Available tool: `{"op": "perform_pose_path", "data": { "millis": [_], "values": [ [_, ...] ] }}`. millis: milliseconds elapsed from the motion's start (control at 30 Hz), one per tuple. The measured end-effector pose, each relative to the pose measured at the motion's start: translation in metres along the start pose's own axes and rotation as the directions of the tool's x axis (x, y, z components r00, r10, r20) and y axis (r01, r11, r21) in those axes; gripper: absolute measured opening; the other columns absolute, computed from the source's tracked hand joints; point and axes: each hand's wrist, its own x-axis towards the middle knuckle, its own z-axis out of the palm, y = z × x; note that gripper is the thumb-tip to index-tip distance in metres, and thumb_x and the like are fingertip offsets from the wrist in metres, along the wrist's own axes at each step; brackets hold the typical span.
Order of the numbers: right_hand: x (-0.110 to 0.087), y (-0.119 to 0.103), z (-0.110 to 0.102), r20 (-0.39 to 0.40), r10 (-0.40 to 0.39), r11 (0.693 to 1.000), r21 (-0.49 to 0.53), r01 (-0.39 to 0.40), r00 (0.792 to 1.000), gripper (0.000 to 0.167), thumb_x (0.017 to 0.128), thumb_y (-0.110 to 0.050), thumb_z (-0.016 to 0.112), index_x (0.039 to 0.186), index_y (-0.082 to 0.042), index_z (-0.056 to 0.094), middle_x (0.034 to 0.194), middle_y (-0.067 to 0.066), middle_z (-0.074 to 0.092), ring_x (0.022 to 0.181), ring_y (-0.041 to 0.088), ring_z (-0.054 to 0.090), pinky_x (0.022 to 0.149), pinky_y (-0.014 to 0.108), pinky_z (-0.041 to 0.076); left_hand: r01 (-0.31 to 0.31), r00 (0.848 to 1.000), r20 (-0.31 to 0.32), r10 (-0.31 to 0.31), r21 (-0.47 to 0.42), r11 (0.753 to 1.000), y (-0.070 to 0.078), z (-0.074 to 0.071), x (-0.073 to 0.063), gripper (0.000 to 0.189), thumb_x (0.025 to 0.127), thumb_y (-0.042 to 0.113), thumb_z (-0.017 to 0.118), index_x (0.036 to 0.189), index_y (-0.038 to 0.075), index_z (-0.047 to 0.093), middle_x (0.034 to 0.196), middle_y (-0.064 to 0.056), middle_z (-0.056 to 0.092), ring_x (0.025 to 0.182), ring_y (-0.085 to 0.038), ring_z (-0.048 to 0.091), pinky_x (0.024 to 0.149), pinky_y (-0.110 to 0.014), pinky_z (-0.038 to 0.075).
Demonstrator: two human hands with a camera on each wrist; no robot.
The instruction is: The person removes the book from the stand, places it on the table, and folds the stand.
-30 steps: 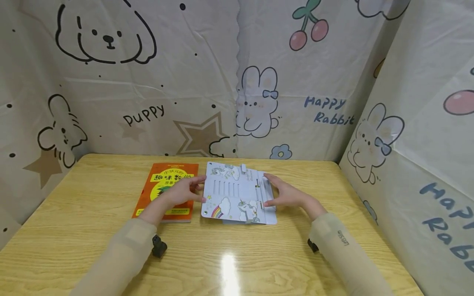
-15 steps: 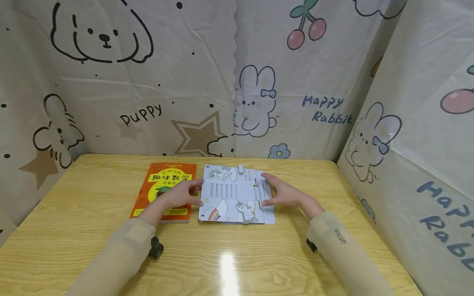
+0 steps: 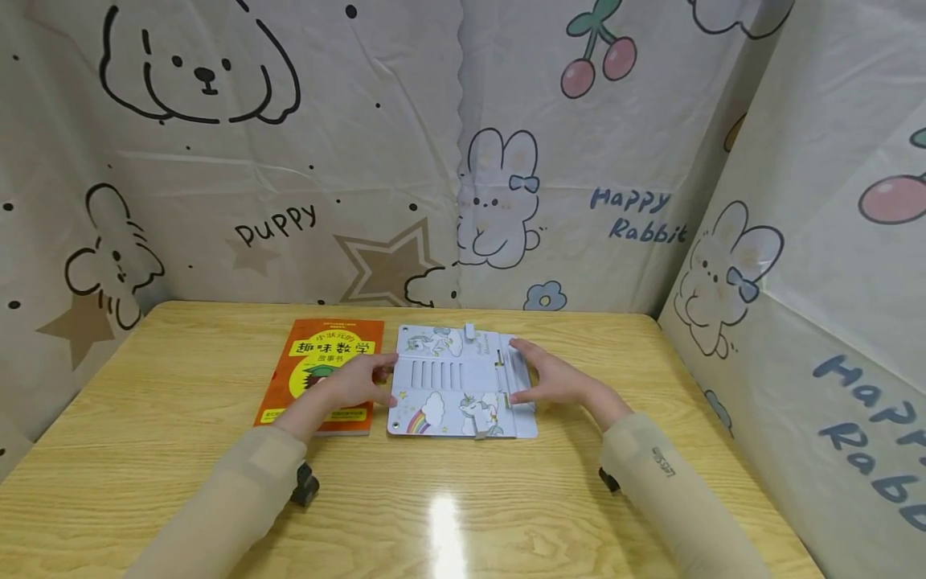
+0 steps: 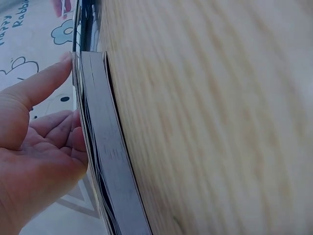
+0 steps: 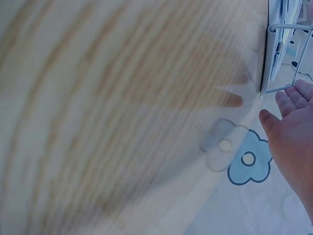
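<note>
A white book stand [image 3: 444,378] printed with unicorns, clouds and a rainbow lies flat on the table. My left hand [image 3: 356,379] is at its left edge, thumb and fingers spread along that side, above an orange book [image 3: 278,402]. At the opposite edge is my right hand [image 3: 560,379], its thumb and forefinger spread apart beside the stand. The left wrist view shows the book's page edges [image 4: 105,107] in front of the hand. In the right wrist view, a wire piece [image 5: 296,73] of the stand juts out near the extended fingers.
The wooden table [image 3: 405,507] extends toward me and to both sides. A printed cloth [image 3: 391,145] with rabbits and stars hangs behind it, and more cloth [image 3: 817,305] rises along the right. Dark wrist cameras [image 3: 305,484] sit under the sleeves.
The book stand was slightly raised and tilted; it has come down flat on the table. Both hands stay at its sides, nearly in place. The view has shifted slightly.
</note>
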Motion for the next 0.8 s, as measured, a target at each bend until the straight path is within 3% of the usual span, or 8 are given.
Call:
{"op": "perform_pose_path", "data": {
  "millis": [200,533,800],
  "values": [
    [0.0,-0.003,0.0,0.001,0.004,1.0,-0.015,-0.004,1.0,0.108,0.071,-0.055,0.075,0.152,-0.014,0.016,0.158,0.009,0.014,0.144,0.03,0.016,0.115,0.047,0.018,0.02,1.0,-0.014,-0.02,0.033,0.999,0.003,0.0,-0.002,0.081,0.077,0.024,0.079,0.144,0.006,0.037,0.127,-0.009,0.053,0.105,-0.024,0.046,0.097,-0.04,0.041],
    [0.004,-0.006,0.007,0.015,-0.013,0.999,-0.045,0.013,1.0,0.114,0.069,-0.058,0.075,0.152,-0.009,0.014,0.157,0.011,0.015,0.144,0.027,0.014,0.116,0.041,0.015,-0.049,0.998,-0.024,0.05,0.04,0.998,-0.002,0.002,-0.002,0.084,0.077,0.023,0.079,0.146,0.006,0.034,0.137,-0.011,0.048,0.109,-0.024,0.047,0.1,-0.041,0.041],
    [0.006,-0.011,0.009,0.021,-0.025,0.998,-0.051,0.026,0.999,0.114,0.069,-0.057,0.076,0.151,-0.005,0.015,0.156,0.014,0.016,0.144,0.03,0.015,0.116,0.043,0.015,-0.037,0.999,-0.026,0.038,0.038,0.999,-0.004,0.003,-0.001,0.083,0.077,0.024,0.079,0.146,0.009,0.035,0.14,-0.008,0.046,0.11,-0.023,0.047,0.102,-0.041,0.04]
  ]
}}
